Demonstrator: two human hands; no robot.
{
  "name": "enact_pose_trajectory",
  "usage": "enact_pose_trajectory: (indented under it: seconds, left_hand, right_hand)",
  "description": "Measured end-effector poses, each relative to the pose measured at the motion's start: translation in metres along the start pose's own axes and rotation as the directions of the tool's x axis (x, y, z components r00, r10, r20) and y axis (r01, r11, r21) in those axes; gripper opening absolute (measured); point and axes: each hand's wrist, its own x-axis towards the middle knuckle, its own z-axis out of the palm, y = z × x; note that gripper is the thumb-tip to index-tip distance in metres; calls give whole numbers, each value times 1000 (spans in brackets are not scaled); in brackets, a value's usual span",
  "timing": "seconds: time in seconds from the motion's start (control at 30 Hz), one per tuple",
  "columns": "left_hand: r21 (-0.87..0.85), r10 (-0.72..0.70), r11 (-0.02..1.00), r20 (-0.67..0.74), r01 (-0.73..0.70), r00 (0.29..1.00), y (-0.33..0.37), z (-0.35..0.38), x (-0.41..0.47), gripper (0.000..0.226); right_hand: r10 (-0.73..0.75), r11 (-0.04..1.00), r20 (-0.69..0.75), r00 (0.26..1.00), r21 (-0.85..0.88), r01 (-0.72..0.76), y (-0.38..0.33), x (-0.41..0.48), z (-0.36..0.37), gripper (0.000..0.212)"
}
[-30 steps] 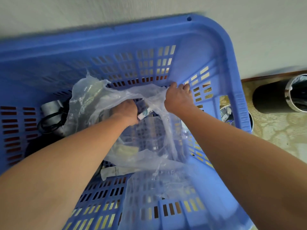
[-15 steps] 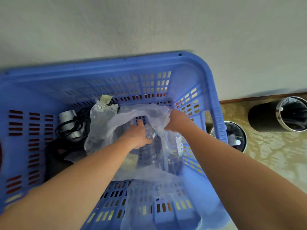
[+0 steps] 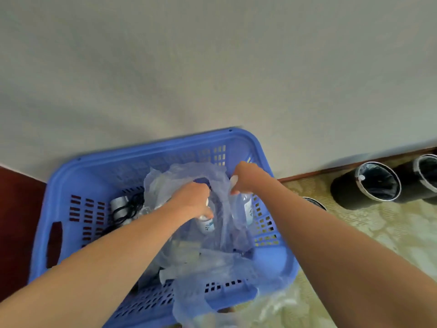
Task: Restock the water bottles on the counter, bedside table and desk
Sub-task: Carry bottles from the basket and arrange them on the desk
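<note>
Plastic bag (image 3: 182, 174) pinched in right hand (image 3: 246, 178), left hand (image 3: 191, 201) grip curled round water bottle (image 3: 207, 225).

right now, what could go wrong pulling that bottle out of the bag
The left hand grips the water bottle only near its cap, so it could slip back into the blue basket. The clear plastic bag, pinched by the right hand, drapes around the bottle and may snag or lift with it, toppling the second bottle alongside.

Two bare forearms were shown, uncovered from the wrists down to the lower edge of the view. The left hand (image 3: 191, 200) and the right hand (image 3: 246, 177) were likewise ungloved, their fingers blurred.
</note>
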Motion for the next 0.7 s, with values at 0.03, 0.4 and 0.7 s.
enact_pose_trajectory:
  seconds: [0.03,0.4,0.7]
  left_hand:
    - [7,22,1000,-13,-22,1000,2,-8,-8,46]
    - [130,369,930,-315,-345,874,57,-91,-135,35]
    - [-65,563,704,-555,-707,612,146,-97,-229,26]
  right_hand:
    - [-1,1000,-18,1000,13,1,-3,-10,-5,43]
    - [48,979,-328,944,202,21,-20,-173,-61,29]
    - [402,780,-743,535,584,225,23,-368,-49,35]
